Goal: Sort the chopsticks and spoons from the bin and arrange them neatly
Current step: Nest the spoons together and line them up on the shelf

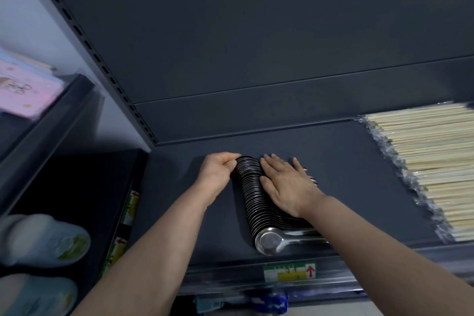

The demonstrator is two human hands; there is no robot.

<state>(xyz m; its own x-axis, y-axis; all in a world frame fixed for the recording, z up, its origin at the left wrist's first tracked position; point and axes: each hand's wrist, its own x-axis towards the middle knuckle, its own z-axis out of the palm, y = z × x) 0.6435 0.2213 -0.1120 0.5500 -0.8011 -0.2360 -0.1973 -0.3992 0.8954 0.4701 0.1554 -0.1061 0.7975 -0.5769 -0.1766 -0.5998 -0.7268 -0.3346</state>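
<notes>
One wide-angle cam, worn on the head, looked fwd and down along both forearms (154,251), close in on a dark shelf (359,174). The left hand (218,174) and right hand (287,183) sat just below frame ctr, spoons (250,197) between them. Beyond the hands, the back panel (256,33) filled the top; chopsticks (431,161) ran off-frame right of the right hand.
</notes>
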